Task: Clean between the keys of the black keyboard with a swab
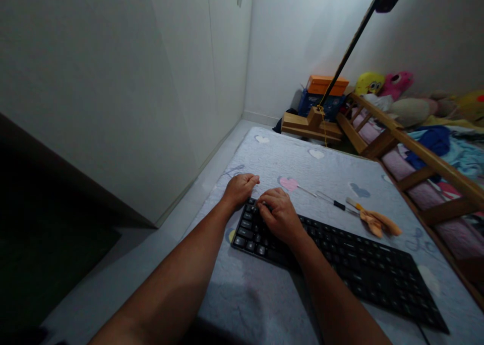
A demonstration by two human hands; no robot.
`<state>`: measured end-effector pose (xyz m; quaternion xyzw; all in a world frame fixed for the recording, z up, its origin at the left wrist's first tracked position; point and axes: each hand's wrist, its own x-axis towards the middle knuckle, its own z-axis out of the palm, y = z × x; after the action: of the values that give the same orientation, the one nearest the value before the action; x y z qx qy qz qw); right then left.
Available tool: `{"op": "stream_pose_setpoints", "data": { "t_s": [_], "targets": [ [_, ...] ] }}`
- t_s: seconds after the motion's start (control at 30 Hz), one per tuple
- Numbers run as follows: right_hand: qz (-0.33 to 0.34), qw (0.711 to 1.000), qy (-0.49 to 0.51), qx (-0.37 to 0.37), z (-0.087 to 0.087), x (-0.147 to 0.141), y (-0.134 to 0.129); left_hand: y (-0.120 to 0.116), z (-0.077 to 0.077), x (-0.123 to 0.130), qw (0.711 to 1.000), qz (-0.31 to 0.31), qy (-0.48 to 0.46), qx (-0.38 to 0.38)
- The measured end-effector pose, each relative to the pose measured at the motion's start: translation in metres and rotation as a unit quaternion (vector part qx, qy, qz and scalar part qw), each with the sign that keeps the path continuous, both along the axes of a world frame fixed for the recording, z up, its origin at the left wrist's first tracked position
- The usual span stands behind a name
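Note:
A black keyboard (pixel 370 277) lies slantwise on a pale blue cover with heart prints (pixel 242 284). My left hand (pixel 242 188) is curled closed at the keyboard's far left corner; whatever its fingers hold is hidden. Over the keys at the left end, my right hand (pixel 280 211) has its fingers bent and pressed together, touching the upper rows. Its fingertips and anything between them cannot be made out. Beyond the keyboard lie a wire tool with a black grip (pixel 339 205), a thin pale stick (pixel 306 190), a flat-ended brush (pixel 353 204) and a crumpled orange cloth (pixel 378 223).
A wooden rail (pixel 427 153) borders the right side, with bedding and plush toys (pixel 370 83) past it. At the back stands a wooden base (pixel 312 123) with a slanted dark pole (pixel 351 43), beside an orange box (pixel 327 84). A white cabinet (pixel 181 93) rises on the left.

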<state>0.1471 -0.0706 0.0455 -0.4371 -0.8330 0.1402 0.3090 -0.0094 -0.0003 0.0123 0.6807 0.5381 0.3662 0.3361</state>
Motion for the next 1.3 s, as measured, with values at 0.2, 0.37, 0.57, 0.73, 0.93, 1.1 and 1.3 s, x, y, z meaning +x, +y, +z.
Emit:
{"op": "stream_pose_setpoints", "data": {
  "t_s": [0.2, 0.37, 0.57, 0.73, 0.93, 1.1, 1.3],
  "targets": [
    [0.014, 1.000, 0.000, -0.018, 0.0018, 0.0003, -0.0014, 0.0016, -0.0028, -0.0005, 1.000, -0.003, 0.007, 0.005],
    [0.027, 0.999, 0.005, -0.029, 0.0016, -0.0003, -0.0022, 0.0014, -0.0028, -0.0003, 1.000, -0.004, 0.005, -0.001],
    [0.032, 0.999, 0.012, -0.027, 0.0009, -0.0002, -0.0021, 0.0001, -0.0004, 0.0005, 1.000, -0.004, -0.003, -0.009],
    [0.032, 0.999, 0.013, -0.034, 0.0025, -0.0004, -0.0031, -0.0008, 0.0011, 0.0006, 1.000, -0.006, -0.004, -0.010],
    [0.035, 0.998, 0.019, -0.039, 0.0033, -0.0008, -0.0029, -0.0013, 0.0011, 0.0007, 1.000, -0.002, -0.004, -0.010],
    [0.041, 0.998, 0.019, -0.043, 0.0031, -0.0017, -0.0020, -0.0006, -0.0002, 0.0004, 1.000, -0.003, -0.007, -0.011],
    [0.046, 0.998, 0.022, -0.047, 0.0012, -0.0043, -0.0029, 0.0007, -0.0016, -0.0002, 1.000, -0.011, -0.022, -0.016]
  ]
}}
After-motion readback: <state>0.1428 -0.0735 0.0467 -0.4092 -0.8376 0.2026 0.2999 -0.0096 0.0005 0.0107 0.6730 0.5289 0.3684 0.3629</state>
